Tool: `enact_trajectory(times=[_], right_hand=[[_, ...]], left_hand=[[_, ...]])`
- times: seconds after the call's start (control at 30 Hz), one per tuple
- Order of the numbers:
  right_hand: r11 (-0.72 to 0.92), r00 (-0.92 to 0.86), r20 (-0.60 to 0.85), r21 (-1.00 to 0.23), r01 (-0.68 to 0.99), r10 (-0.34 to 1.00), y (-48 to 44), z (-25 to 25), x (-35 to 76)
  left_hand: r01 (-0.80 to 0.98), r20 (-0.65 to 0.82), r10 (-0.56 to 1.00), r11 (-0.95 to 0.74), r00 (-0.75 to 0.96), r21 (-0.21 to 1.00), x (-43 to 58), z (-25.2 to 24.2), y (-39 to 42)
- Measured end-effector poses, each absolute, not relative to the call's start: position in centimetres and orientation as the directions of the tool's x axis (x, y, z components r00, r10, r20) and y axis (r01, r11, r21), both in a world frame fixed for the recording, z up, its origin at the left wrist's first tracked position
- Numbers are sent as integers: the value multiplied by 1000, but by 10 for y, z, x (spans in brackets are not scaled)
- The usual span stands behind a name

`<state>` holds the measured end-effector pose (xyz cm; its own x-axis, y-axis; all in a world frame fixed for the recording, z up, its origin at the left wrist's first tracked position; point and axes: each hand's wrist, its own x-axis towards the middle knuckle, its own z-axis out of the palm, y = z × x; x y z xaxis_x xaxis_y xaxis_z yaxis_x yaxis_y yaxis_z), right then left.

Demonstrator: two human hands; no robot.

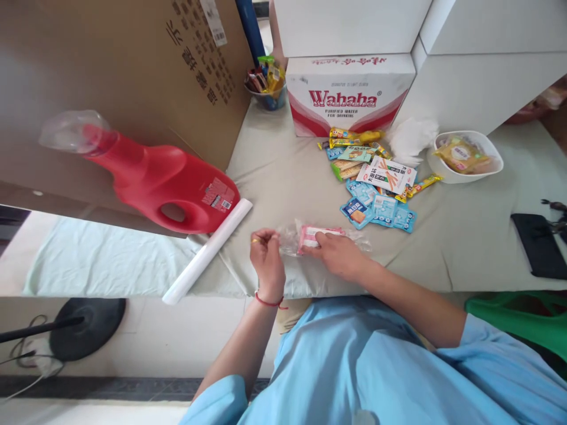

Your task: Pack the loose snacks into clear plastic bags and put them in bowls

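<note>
A clear plastic bag (pixel 290 239) with a pink snack packet (pixel 310 235) inside lies near the front edge of the cloth-covered table (pixel 274 177). My left hand (pixel 267 260) pinches the bag's left end, fingers closed on the plastic. My right hand (pixel 337 255) rests on the bag's right part, fingers pressed on the pink packet. A pile of snack packets (pixel 376 177) lies beyond my hands, blue ones nearest.
A red detergent jug (pixel 159 180) lies on its side at the left beside a white roll (pixel 206 251). A large cardboard box (pixel 133 65), a Wahaha carton (pixel 349 94), a cup of items (pixel 268 88), a white bowl (pixel 467 159) and a black phone (pixel 538 243) stand around.
</note>
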<state>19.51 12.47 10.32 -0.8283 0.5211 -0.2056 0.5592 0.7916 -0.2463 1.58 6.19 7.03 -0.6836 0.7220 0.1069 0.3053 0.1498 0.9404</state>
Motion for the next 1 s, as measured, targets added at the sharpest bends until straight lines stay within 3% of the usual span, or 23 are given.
enact_trajectory(times=[0.13,0.23,0.4,0.5,0.6,0.67,0.8,1.0], right_hand=[[780,-820,-222,-256,571,528,121,103,192],[762,-805,-228,-260,593,548,119,101,192],[734,-816,-145,-371,569,559,120,89,206],[714,-824,-79,-458,530,561,121,79,214],[724,-821,-47,-444,528,569,118,76,215],[731,-810,-60,-398,555,583,115,78,213],[716,-797,-115,-377,587,593,114,84,209],[715,-798,-126,-378,588,590,117,85,210]], left_hand=[[650,267,806,182,-528,737,32,87,85],[752,218,877,212,-429,625,37,86,88],[683,176,817,316,-549,659,6,68,66],[638,36,810,432,-585,637,-11,58,49],[565,-31,785,472,-619,677,-13,58,39],[573,48,792,396,-608,717,-8,63,39],[719,221,893,148,-393,680,1,72,52],[517,-140,930,310,-341,798,-14,56,78]])
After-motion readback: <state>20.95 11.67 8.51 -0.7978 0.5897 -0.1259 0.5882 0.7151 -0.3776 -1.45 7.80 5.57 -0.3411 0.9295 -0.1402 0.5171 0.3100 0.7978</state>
